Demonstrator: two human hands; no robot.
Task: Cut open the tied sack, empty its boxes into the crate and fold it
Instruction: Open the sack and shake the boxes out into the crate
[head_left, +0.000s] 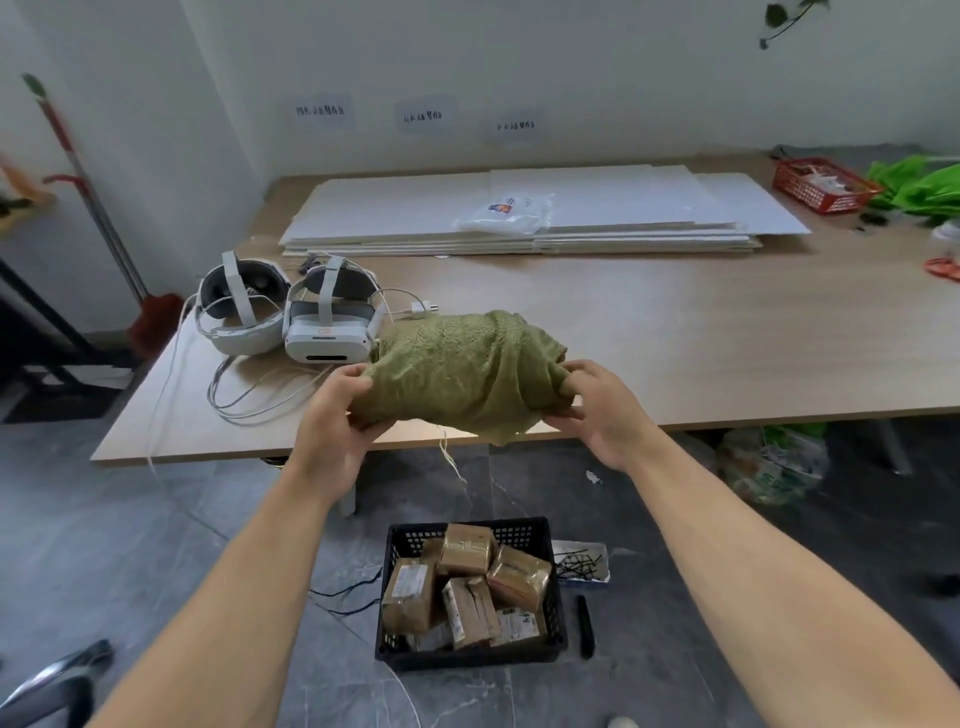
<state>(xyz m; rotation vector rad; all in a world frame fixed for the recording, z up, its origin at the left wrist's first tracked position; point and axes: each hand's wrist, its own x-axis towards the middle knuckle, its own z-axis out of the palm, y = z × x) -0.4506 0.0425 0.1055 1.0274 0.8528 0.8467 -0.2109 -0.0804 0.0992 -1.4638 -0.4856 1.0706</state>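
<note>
The green woven sack is bunched into a loose bundle at the front edge of the wooden table. My left hand grips its left end and my right hand grips its right end. A frayed thread hangs from the sack's underside. Below on the floor stands a black plastic crate filled with several brown taped boxes.
Two white headsets with cables lie on the table to the left of the sack. White boards are stacked at the back, a red basket at the far right. A tray of black ties and a black cutter lie beside the crate.
</note>
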